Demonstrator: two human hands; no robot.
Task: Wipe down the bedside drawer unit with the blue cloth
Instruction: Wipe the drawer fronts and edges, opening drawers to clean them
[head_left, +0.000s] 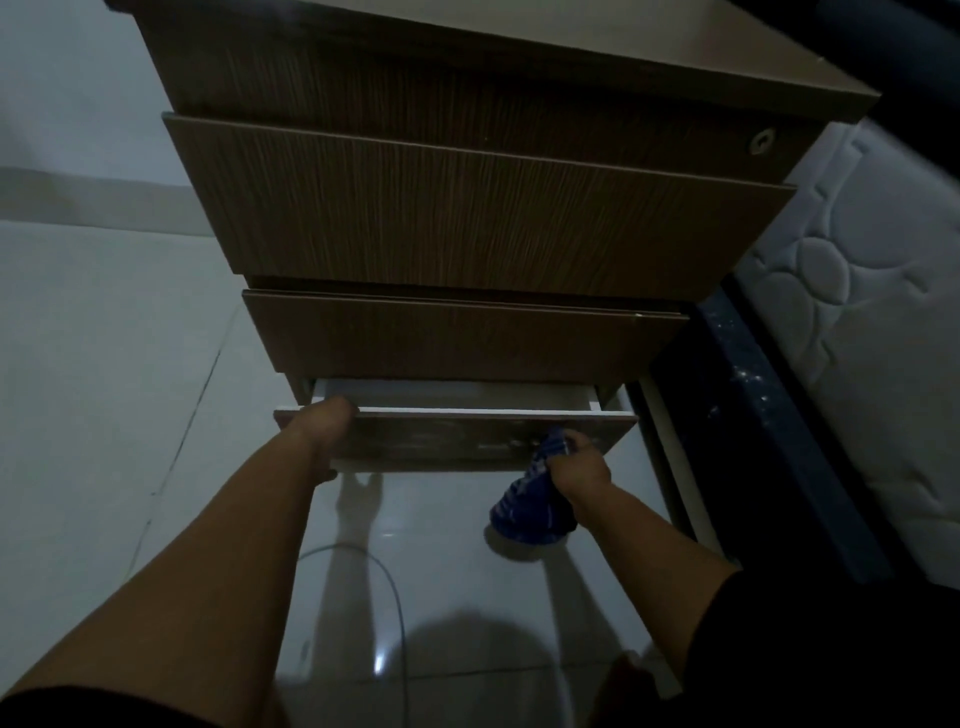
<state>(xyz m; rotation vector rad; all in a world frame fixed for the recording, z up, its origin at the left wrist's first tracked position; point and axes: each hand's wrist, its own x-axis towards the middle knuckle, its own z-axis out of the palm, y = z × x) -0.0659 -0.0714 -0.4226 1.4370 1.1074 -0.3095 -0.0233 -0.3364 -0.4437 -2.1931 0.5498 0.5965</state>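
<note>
The brown wood-grain drawer unit (467, 208) stands in front of me with its drawers stepped outward. Its bottom drawer (452, 439) is pulled partly out, showing a white inside. My left hand (319, 423) grips the left end of that drawer's front panel, fingers over its top edge. My right hand (579, 465) is closed on the blue striped cloth (530, 499) and presses its upper end against the right part of the drawer front. The rest of the cloth hangs down below my hand, just above the floor.
A white quilted mattress (857, 322) on a dark bed frame (748, 415) lies close on the right of the unit. Glossy pale floor tiles (104, 364) spread to the left and in front. A thin cable (363, 566) curves across the floor between my arms.
</note>
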